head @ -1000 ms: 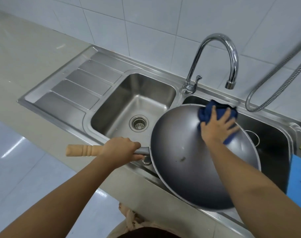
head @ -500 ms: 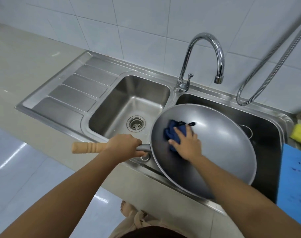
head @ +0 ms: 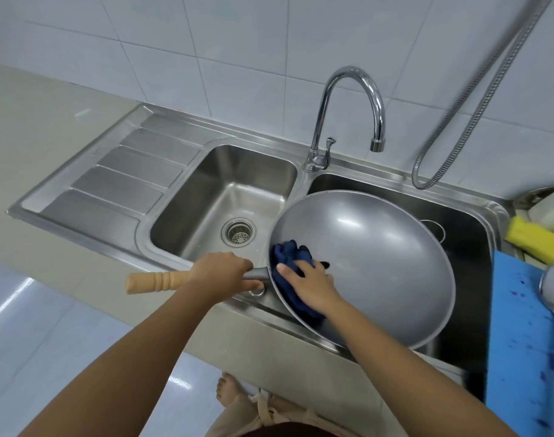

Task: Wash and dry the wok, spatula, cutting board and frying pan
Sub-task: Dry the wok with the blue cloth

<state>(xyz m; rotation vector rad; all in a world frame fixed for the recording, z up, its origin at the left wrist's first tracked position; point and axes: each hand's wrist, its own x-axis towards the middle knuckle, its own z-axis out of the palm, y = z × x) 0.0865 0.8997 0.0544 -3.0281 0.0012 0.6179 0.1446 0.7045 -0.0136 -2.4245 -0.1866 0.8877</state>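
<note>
Head view: the wok (head: 380,263) hangs tilted just in front of the tap (head: 353,71), handle running left. Left hand (head: 222,274) clamps that wooden handle. Right hand (head: 313,288), nearer the bowl, presses the blue cloth (head: 288,253) flat by the handle-side rim.

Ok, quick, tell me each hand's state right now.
Left hand: closed around the wooden handle of the wok.
Right hand: open, pressing the blue cloth against the wok.

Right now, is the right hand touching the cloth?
Touching. The head view shows the right hand lying on the cloth, pressing it against the wok.
</note>
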